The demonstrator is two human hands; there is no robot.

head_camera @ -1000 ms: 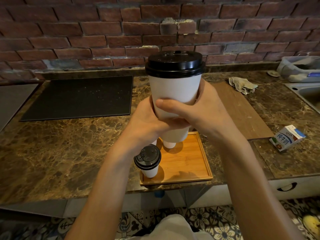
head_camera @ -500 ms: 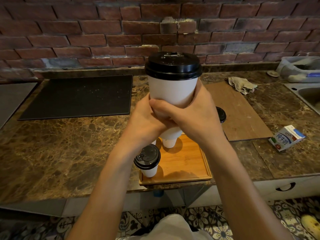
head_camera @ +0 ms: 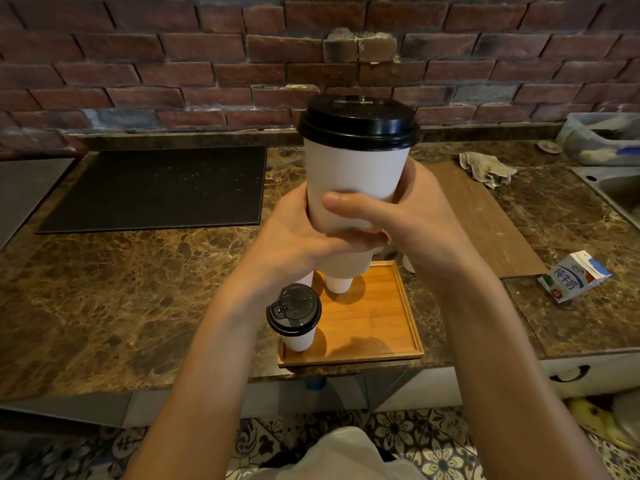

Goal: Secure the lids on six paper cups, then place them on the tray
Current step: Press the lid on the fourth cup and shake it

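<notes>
Gripping lidded cup (head_camera: 356, 174) | left hand (head_camera: 294, 233) wrapped | right hand (head_camera: 415, 220) wrapped

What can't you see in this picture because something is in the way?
Head view only.
1. Back cups on the tray: tops hidden behind the held cup and left hand, so lids unknown.
2. White thing beside the tray: mostly behind the right hand.
3. Sink: cut off by the right edge.

white paper cup (head_camera: 356, 174), black plastic lid (head_camera: 358, 121); honey-orange square wooden tray (head_camera: 377, 327); brown marble tabletop (head_camera: 121, 299) with gold veining; red brick wall (head_camera: 173, 64); black rectangular mat (head_camera: 159, 188); blue-white milk carton (head_camera: 573, 277).
</notes>
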